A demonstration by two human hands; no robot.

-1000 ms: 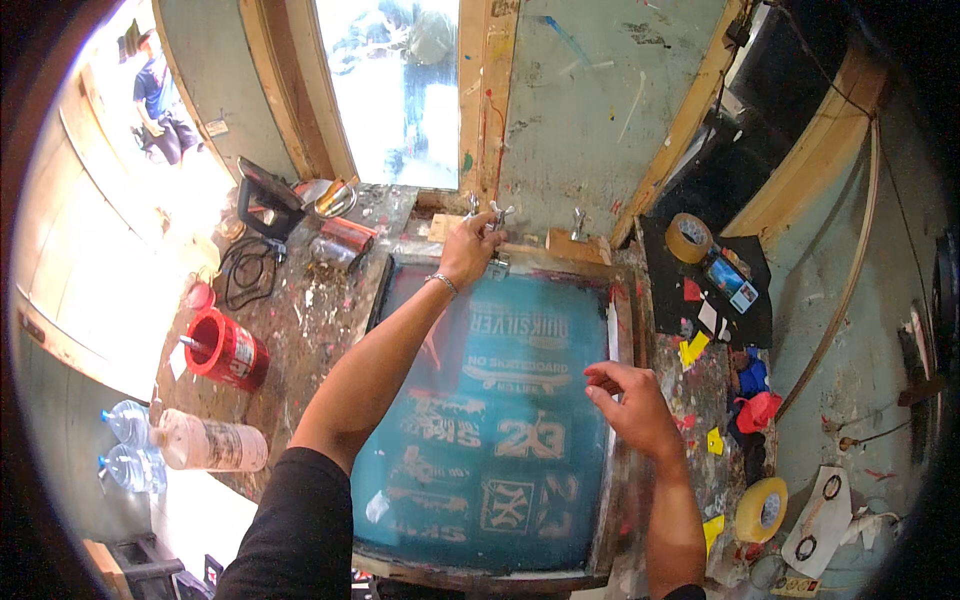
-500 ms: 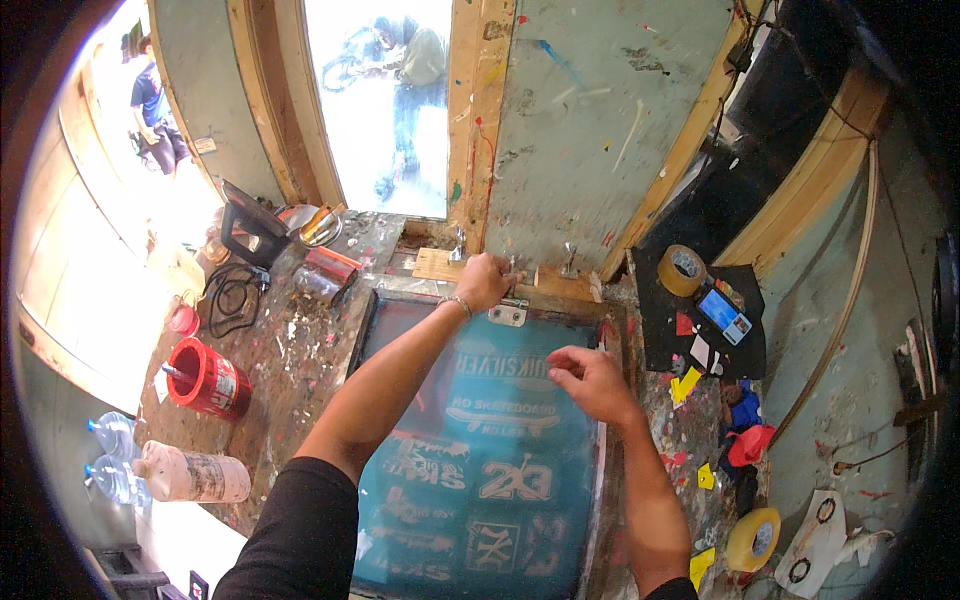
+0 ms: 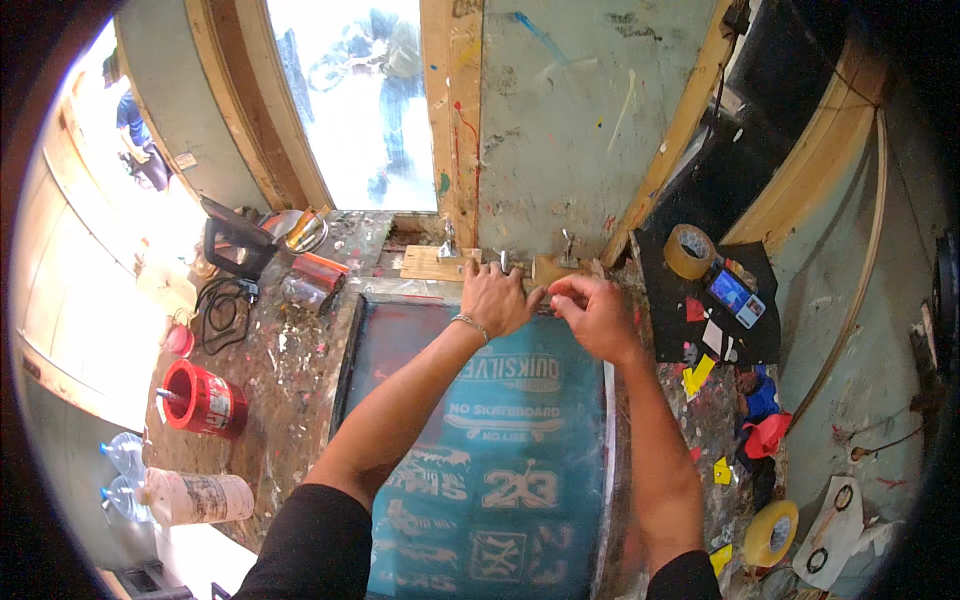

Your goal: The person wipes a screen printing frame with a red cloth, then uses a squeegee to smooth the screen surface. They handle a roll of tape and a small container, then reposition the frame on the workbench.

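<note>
A silkscreen frame with teal mesh (image 3: 420, 350) and pale stencilled lettering and designs lies flat in front of me. At its far edge my left hand (image 3: 498, 302) rests with fingers apart and reaching over the wooden bar; its palm covers where the metal hinge clamp sits. Close beside it, my right hand (image 3: 598, 318) has thumb and forefinger pinched together near the frame's top edge. Whatever is in that pinch is too small to make out. Just beyond the left fingers stand small metal clamp fittings (image 3: 568, 246) and a wooden block (image 3: 432, 263).
Left on the paint-spotted bench are a red tub (image 3: 205, 398), a whitish bottle (image 3: 200, 497), a black iron-like tool (image 3: 238, 240) with a cord, and a squeegee-like piece (image 3: 317, 278). On the right lie tape rolls (image 3: 689, 252), a phone (image 3: 736, 296) and coloured scraps (image 3: 768, 436).
My right hand has moved up from over the mesh to the far edge, beside the left. The left hand has shifted over the hinge clamp, its fingers more spread.
</note>
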